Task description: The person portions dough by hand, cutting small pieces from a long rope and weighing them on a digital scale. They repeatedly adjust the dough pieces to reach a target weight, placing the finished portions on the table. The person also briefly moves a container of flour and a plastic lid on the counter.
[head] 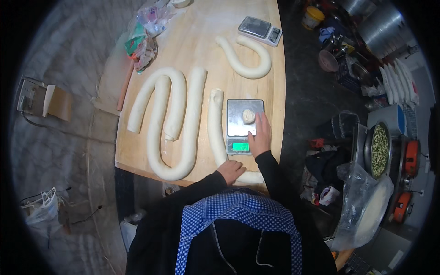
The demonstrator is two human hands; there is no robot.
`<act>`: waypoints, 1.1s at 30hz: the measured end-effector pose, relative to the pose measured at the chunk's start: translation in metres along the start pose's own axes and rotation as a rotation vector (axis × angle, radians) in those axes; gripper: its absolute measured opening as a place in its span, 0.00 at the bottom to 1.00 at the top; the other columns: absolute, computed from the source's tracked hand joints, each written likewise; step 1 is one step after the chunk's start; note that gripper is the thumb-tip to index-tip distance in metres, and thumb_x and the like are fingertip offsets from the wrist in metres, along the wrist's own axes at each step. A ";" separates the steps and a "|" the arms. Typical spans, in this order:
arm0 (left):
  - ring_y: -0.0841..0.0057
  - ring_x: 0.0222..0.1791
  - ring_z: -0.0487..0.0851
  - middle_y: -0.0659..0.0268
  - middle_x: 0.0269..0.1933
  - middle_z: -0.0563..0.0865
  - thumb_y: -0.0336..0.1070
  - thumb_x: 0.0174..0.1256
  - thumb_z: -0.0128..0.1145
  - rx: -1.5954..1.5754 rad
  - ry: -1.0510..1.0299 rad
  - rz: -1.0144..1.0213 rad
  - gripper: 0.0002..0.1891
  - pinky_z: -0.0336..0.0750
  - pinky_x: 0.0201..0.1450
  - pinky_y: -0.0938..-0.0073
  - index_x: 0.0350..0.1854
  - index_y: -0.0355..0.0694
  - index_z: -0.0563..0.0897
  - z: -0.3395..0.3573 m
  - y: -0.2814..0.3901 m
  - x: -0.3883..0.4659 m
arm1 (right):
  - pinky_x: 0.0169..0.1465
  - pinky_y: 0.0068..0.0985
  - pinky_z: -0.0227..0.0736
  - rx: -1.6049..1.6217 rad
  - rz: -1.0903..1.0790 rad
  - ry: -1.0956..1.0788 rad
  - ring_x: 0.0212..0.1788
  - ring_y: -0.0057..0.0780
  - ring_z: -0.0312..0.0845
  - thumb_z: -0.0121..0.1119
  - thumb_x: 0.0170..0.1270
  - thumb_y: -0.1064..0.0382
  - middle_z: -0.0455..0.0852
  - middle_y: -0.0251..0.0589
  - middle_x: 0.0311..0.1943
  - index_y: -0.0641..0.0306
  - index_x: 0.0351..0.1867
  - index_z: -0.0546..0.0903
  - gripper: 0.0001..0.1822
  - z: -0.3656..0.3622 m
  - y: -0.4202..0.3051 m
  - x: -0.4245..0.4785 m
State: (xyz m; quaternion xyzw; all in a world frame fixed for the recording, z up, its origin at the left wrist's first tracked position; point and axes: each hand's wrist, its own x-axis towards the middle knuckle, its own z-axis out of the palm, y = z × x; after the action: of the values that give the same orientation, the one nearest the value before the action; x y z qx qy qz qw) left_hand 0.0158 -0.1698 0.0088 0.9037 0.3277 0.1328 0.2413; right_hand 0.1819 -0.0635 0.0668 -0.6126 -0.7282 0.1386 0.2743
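Observation:
A small cut piece of dough (249,117) sits on the metal plate of a digital kitchen scale (237,125), whose display is lit green. My right hand (261,135) is at the scale's right side, thumb and fingers apart, with the fingertips close against the piece. Left of the scale, a thick dough rope (216,123) runs towards me and bends right along the table's near edge. Over that bend lies my left hand (231,171), its fingers curled on the dough and hiding part of it. Further left, long dough ropes (190,130) lie in winding loops.
On the wooden table (196,44), a U-shaped dough rope (252,72) lies near a second scale (259,29). Crumpled plastic bags (147,37) and a rolling pin (125,86) line the left edge. To the right stands a bowl of chopped green filling (379,151).

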 end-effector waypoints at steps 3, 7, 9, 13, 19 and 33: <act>0.58 0.49 0.79 0.55 0.49 0.80 0.28 0.41 0.64 -0.018 0.026 -0.064 0.28 0.72 0.50 0.59 0.52 0.39 0.78 -0.016 -0.002 -0.014 | 0.68 0.41 0.59 0.201 0.060 0.089 0.64 0.53 0.66 0.59 0.57 0.69 0.71 0.57 0.61 0.68 0.61 0.72 0.27 -0.008 0.034 -0.054; 0.55 0.51 0.78 0.54 0.51 0.79 0.32 0.41 0.67 -0.001 -0.042 -0.104 0.30 0.72 0.53 0.58 0.53 0.38 0.77 -0.041 -0.003 -0.021 | 0.58 0.40 0.69 0.372 0.196 -0.291 0.56 0.52 0.73 0.52 0.59 0.72 0.78 0.55 0.53 0.70 0.54 0.76 0.20 -0.022 0.041 -0.131; 0.54 0.52 0.77 0.53 0.52 0.78 0.34 0.40 0.69 -0.021 0.001 -0.057 0.32 0.71 0.55 0.58 0.55 0.38 0.76 -0.056 0.010 -0.011 | 0.55 0.38 0.72 0.475 0.173 -0.367 0.54 0.50 0.74 0.51 0.59 0.73 0.79 0.55 0.52 0.70 0.54 0.77 0.19 -0.013 0.045 -0.151; 0.55 0.54 0.76 0.53 0.53 0.78 0.37 0.39 0.71 -0.136 -0.044 0.032 0.36 0.71 0.57 0.60 0.56 0.35 0.74 -0.021 0.021 0.005 | 0.54 0.33 0.73 0.512 0.186 -0.388 0.50 0.47 0.79 0.51 0.61 0.73 0.82 0.53 0.49 0.69 0.54 0.78 0.18 -0.002 0.040 -0.158; 0.52 0.48 0.80 0.50 0.46 0.82 0.36 0.51 0.66 -0.334 0.002 -0.148 0.26 0.73 0.52 0.59 0.54 0.36 0.74 -0.011 0.021 0.016 | 0.53 0.24 0.74 0.860 0.429 -0.458 0.48 0.32 0.81 0.50 0.68 0.76 0.83 0.47 0.47 0.70 0.55 0.79 0.16 0.002 0.048 -0.148; 0.51 0.51 0.81 0.47 0.48 0.83 0.44 0.57 0.67 -0.394 0.012 -0.226 0.29 0.75 0.53 0.59 0.58 0.36 0.73 -0.041 0.018 0.020 | 0.46 0.22 0.77 0.489 0.170 -0.677 0.39 0.26 0.82 0.59 0.62 0.75 0.85 0.40 0.37 0.70 0.43 0.83 0.08 -0.019 0.048 -0.106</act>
State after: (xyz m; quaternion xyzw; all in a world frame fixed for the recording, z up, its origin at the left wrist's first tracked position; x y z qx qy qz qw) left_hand 0.0235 -0.1545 0.0543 0.7959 0.3959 0.1716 0.4246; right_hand 0.2424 -0.1584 0.0323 -0.5073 -0.6699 0.5225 0.1446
